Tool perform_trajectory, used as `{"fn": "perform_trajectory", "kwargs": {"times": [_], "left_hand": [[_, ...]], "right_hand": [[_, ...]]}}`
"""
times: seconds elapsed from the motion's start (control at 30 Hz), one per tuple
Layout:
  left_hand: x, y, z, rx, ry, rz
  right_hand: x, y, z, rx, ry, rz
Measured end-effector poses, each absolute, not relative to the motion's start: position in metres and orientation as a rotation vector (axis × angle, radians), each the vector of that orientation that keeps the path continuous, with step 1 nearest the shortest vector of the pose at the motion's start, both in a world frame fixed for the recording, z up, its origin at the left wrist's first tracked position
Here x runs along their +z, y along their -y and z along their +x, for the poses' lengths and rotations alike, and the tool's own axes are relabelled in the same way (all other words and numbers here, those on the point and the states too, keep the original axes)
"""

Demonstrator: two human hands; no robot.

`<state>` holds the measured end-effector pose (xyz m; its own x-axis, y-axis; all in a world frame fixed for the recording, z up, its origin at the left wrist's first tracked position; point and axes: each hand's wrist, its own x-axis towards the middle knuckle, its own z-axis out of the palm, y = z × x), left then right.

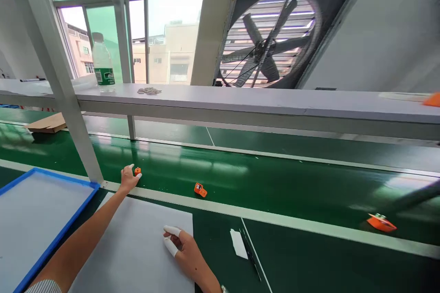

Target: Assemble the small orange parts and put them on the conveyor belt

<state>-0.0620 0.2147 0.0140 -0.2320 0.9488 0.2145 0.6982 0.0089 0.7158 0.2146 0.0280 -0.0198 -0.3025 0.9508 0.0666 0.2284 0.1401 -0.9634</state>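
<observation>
A: Starting at the left, what do we have?

B: We have the blue-framed tray (65, 177), at about 8 o'clock from our left hand (128, 177).

A: And what is that hand beside?

B: The nearest orange piece (138, 171), on the green belt (240, 178). It sits at about 2 o'clock from our left hand, right at the fingers. We see thumb and forefinger around it, but we cannot tell whether they press on it. Its long axis is too small for us to read.

A: So our left hand is clearly the nearer one?

B: Yes. Our right hand (187, 252) is over the white sheet (130, 242), at about 5 o'clock from the left. Its thumb and forefinger stand apart, with nothing we can see between them.

A: Next along?

B: The middle orange piece (200, 189), also on the belt, between 12 and 1 o'clock from our right hand. We read its long axis as running from 10 to 4.

A: And beyond that?

B: A white slip (239, 244) on the desk (302, 261), then a slim dark tool (251, 256), both towards 3 o'clock. The far orange piece (381, 224) lies that way too, well apart from us.
</observation>
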Motion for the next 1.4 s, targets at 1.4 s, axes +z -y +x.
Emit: {"fn": "perform_trajectory", "kwargs": {"times": [1.4], "left_hand": [[0.032,-0.016,0.013,0.801,-0.959,1.521]], "right_hand": [[-0.006,-0.029,0.212,1.007,1.564,-1.040]]}}
